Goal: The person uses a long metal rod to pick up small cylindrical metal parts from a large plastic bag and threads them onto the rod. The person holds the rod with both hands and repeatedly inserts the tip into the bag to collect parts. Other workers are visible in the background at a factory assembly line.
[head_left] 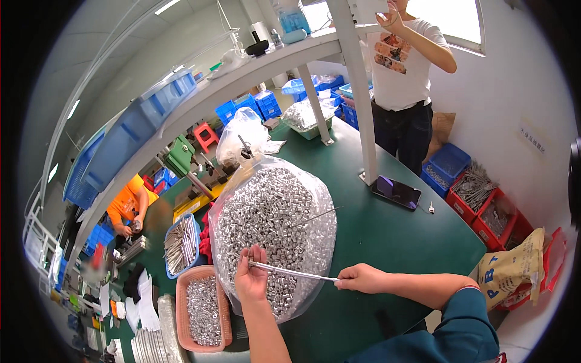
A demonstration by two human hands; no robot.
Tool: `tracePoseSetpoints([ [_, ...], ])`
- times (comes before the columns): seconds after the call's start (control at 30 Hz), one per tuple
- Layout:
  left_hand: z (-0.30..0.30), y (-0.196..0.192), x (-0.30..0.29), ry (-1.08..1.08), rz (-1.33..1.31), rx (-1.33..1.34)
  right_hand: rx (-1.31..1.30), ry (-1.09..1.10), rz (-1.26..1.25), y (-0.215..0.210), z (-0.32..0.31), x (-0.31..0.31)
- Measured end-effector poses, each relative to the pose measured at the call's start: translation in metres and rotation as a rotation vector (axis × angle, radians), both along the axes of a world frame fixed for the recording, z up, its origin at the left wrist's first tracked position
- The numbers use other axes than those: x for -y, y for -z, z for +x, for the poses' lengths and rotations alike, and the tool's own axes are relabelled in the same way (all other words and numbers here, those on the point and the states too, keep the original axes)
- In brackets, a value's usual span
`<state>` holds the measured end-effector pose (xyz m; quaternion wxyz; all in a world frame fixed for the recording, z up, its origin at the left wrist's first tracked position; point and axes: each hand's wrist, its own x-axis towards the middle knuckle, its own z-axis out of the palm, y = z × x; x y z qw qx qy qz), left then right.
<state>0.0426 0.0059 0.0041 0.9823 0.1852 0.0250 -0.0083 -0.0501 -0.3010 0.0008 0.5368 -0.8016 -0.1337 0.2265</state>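
Observation:
A slim silver metal rod [296,273] spans the gap between my hands, tilted slightly down to the right. Its left end lies in my left hand [252,279], palm up with the fingers curled by it. My right hand [362,279] pinches the other end. Below and beyond the rod, a large clear plastic bag [325,239] stands open, full of small silver metal sleeves [266,209]. From that heap a thin wire [321,215] sticks out. Near my left forearm sits a pink basket [225,302] of small metal parts [203,308].
Left of the bag, a blue basket [196,257] holds metal rods. A white shelf post [358,91] rises from the green table [399,254], with a phone [396,192] beside it. One person [402,66] stands across the table; another in orange [127,202] works at left. Red bins [493,221] stand right.

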Motion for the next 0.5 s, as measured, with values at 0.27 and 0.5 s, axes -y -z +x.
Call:
tracePoseSetpoints([
  [0.27,0.003,0.013,-0.019,0.062,0.105,0.042,0.022,-0.018,-0.014,-0.002,-0.001,0.001],
  [0.5,0.0,0.01,-0.014,0.096,0.096,0.014,0.043,-0.027,-0.03,0.001,0.001,0.001],
])
